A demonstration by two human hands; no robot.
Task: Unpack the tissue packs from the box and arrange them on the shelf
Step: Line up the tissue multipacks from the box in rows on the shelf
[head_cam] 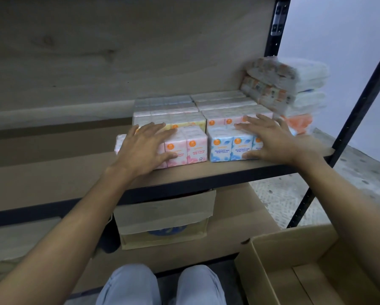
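Several tissue packs stand in rows on the wooden shelf (206, 172). At the front are a pink rose-scented pack (193, 148) and a blue fragrance-free pack (226, 146). My left hand (145, 146) rests flat on the pink pack, fingers straight. My right hand (270, 139) lies flat over the blue pack, with its thumb against the pack's front. More pastel packs (184, 108) fill the rows behind. The open cardboard box (272, 256) sits at the lower right, its visible inside bare.
A stack of wrapped tissue bundles (294, 84) stands at the shelf's right end beside the black upright (274, 27). A taped carton (164, 219) sits on the lower shelf. My knees (160, 285) are at the bottom.
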